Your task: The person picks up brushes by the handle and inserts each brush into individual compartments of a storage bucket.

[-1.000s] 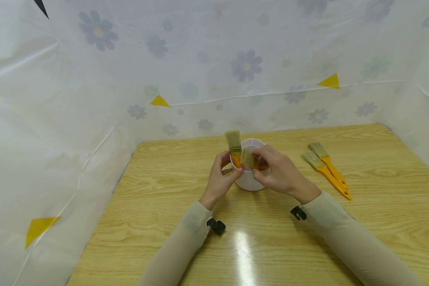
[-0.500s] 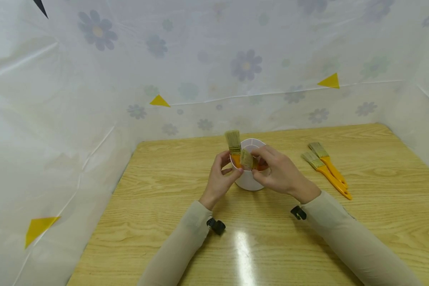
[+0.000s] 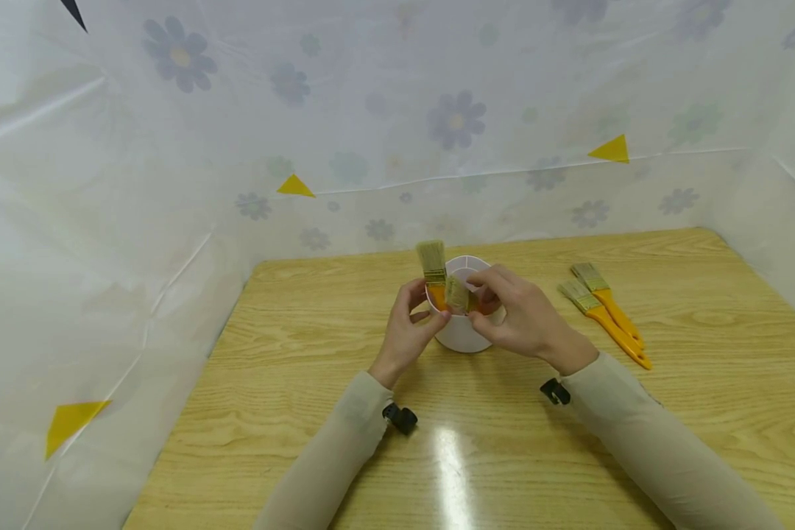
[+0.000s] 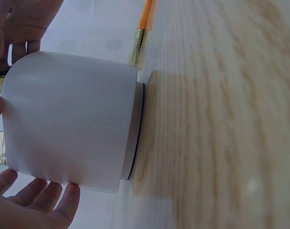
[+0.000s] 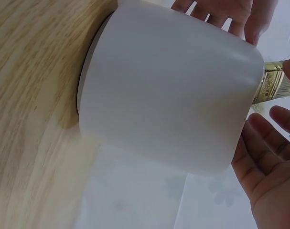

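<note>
A white round holder (image 3: 464, 340) with a thin divider inside stands on the table. My left hand (image 3: 407, 331) holds it by its left side, thumb at the front rim and fingertips (image 4: 68, 195) along the wall. One paintbrush (image 3: 432, 258) stands in it, bristles up, its orange handle going inside. A second paintbrush (image 3: 457, 293) leans left in the opening, its handle mostly hidden. My right hand (image 3: 530, 316) is at the right rim beside this brush, thumb and fingers apart. In the right wrist view its fingers (image 5: 264, 138) lie relaxed near the rim.
Two more orange-handled paintbrushes (image 3: 616, 335) lie side by side on the wooden table (image 3: 291, 427), right of the holder. A pale flowered plastic sheet (image 3: 371, 110) with yellow triangles hangs behind and around the table.
My right thumb has drawn slightly right, away from the leaning brush, and the right hand has loosened a little. The left hand, holder and other brushes stay put.
</note>
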`<state>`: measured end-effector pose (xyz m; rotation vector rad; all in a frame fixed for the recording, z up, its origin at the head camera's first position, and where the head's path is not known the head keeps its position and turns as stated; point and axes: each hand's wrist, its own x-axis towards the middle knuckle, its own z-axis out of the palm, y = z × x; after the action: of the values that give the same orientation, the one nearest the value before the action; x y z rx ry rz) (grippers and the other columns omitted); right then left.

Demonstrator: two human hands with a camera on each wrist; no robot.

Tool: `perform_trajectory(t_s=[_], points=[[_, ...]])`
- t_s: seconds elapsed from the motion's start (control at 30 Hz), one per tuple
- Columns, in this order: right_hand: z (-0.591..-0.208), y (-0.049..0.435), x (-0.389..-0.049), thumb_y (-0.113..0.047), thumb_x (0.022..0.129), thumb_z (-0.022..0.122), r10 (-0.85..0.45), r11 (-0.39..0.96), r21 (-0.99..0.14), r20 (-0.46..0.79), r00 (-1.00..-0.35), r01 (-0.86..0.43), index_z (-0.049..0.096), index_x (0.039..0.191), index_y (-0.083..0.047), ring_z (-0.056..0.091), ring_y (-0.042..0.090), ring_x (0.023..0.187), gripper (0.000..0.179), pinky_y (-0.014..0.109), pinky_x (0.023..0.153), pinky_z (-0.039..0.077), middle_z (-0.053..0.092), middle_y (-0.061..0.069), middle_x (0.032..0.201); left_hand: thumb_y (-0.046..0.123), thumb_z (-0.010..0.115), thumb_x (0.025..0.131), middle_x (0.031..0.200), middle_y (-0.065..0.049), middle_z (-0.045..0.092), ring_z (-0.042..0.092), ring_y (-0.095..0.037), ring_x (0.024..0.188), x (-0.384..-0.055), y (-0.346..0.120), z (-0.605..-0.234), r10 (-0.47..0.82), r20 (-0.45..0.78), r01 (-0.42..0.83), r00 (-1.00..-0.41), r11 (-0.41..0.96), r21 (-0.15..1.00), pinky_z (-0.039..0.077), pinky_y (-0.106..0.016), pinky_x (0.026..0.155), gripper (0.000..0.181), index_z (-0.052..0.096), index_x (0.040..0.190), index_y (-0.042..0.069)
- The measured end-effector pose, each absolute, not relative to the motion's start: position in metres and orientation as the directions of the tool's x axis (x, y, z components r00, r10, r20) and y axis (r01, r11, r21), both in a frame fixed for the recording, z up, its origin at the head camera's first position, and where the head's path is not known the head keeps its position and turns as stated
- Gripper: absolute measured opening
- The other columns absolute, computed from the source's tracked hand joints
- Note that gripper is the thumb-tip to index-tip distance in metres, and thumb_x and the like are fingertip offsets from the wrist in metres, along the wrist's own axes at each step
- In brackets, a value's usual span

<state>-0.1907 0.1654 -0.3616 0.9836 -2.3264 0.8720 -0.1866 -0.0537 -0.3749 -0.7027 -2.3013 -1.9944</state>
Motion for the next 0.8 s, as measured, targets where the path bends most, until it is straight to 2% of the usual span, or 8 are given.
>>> perform_trajectory(t_s=[0.33, 0.8], points=[[-0.3583, 0.1686, -0.1900, -0.014, 0.079, 0.069, -0.446, 0.537, -0.356, 0.649, -0.616, -0.765, 0.058, 0.116, -0.002, 0.058, 0.014, 0.076, 0.040, 0.035, 0.065, 0.053, 0.059, 0.007, 0.098, 0.009, 0.064, 0.091, 0.141, -0.022, 0.039, 0.038, -0.038, 0.129, -0.1860, -0.0540, -0.3732, 0.327, 0.295, 0.342, -0.898, 0.093, 0.935, 0.035, -0.058, 0.101, 0.063, 0.031, 0.143, -0.002], [-0.3570, 0.1728, -0.1912, -0.016, 0.079, 0.068, -0.431, 0.546, -0.344, 0.666, -0.608, -0.764, 0.060, 0.113, -0.002, 0.058, 0.016, 0.076, 0.038, 0.036, 0.065, 0.051, 0.059, 0.008, 0.097, 0.009, 0.064, 0.091, 0.142, -0.021, 0.039, 0.038, -0.036, 0.130, -0.1861, -0.0535, -0.3737, 0.321, 0.290, 0.334, -0.902, 0.091, 0.938, 0.036, -0.057, 0.101, 0.062, 0.032, 0.143, -0.001]])
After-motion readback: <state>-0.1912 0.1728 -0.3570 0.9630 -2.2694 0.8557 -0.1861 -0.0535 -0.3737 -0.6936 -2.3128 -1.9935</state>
